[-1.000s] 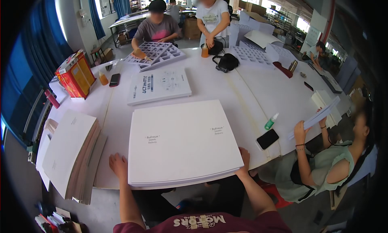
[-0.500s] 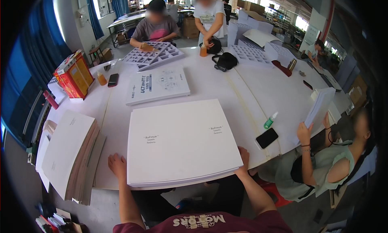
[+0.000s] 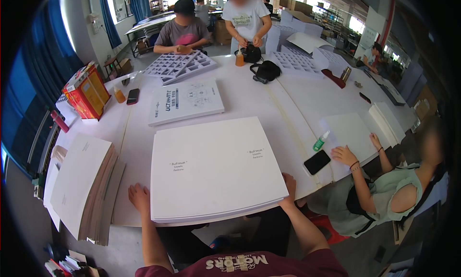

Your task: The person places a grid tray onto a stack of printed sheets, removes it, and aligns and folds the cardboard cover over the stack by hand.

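A stack of printed white sheets (image 3: 216, 176) is flanked on the table (image 3: 254, 99) by the left hand (image 3: 139, 198), fingers loosely spread, and the right hand (image 3: 288, 186), grip unclear; nearby, white paper (image 3: 349, 132) has just been laid flat by a co-worker (image 3: 379, 202).

From my remote seat I see a broad white table (image 3: 240, 99), with a stack of large white sheets (image 3: 216, 181) at its near edge. Just beyond the stack I make out a flat box printed "ULTIMATE" (image 3: 187, 101). To the left I have a leaning pile of sheets (image 3: 81, 176), a red-and-yellow carton (image 3: 87, 92), an amber bottle (image 3: 119, 96) and a dark phone (image 3: 133, 97). Farther back I find white gridded trays (image 3: 189, 65); to the right, a green bottle (image 3: 321, 141) near a black phone (image 3: 317, 162)
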Action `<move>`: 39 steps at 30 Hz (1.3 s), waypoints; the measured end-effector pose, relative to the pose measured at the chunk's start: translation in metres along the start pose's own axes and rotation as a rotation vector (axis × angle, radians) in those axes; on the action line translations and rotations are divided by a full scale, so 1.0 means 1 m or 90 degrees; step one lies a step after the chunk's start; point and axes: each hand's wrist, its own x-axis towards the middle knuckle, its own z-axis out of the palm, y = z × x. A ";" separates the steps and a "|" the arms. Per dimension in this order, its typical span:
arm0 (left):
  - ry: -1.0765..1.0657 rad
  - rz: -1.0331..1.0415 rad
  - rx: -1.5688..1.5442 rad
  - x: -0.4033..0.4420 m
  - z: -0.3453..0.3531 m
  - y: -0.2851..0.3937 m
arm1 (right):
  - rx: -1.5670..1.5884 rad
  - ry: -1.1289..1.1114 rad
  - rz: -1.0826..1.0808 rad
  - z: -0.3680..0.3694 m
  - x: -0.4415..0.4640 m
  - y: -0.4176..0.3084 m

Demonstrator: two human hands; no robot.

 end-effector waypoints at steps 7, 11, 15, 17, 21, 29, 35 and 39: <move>-0.011 -0.001 0.003 0.000 -0.002 0.001 | 0.006 0.004 0.004 -0.002 0.001 -0.003; -0.019 -0.001 0.002 0.000 -0.004 0.002 | 0.009 0.013 -0.004 -0.001 0.000 -0.002; -0.023 -0.007 0.000 0.000 -0.006 0.003 | -0.023 -0.004 -0.003 0.005 -0.003 0.004; -0.023 -0.006 0.001 0.000 -0.004 0.001 | -0.018 -0.005 -0.003 0.002 -0.002 0.003; -0.022 -0.002 0.003 0.001 -0.003 0.000 | -0.018 -0.010 0.016 0.003 -0.002 0.002; -0.029 -0.011 -0.010 0.000 -0.010 0.005 | -0.011 -0.015 0.018 0.002 -0.001 0.001; -0.034 -0.008 -0.013 0.000 -0.012 0.006 | -0.021 -0.015 -0.004 0.003 -0.002 0.004; -0.038 -0.007 -0.008 0.000 -0.013 0.006 | -0.030 -0.015 0.012 0.003 -0.002 0.002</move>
